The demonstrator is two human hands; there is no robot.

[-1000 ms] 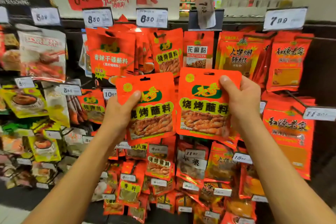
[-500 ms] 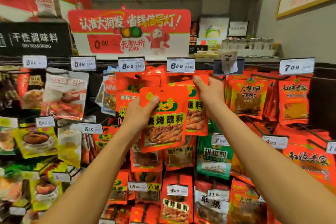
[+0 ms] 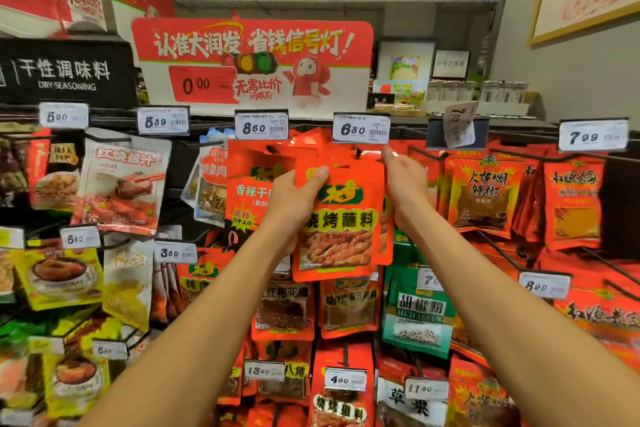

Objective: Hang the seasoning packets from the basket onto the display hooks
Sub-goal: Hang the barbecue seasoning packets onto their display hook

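My left hand (image 3: 294, 198) grips the orange seasoning packet (image 3: 341, 224) by its upper left corner, thumb across the front and the other fingers curled behind it. The packet stands upright, long axis vertical, with its hang hole at the top edge, just under the 6.80 price tag (image 3: 361, 128). The hook (image 3: 356, 151) sits right above that top edge and points out toward me, so the hole has to come up a little and then slide back along the hook, away from me.

To the right, my right hand (image 3: 405, 180) is at the packets already hanging (image 3: 387, 218) behind mine. Its fingers reach up along their top edge near the hook's end, but I cannot tell whether they pinch a packet or only steady the bunch. That hand is nearer to the hook; the left one carries the load. The basket is out of view.
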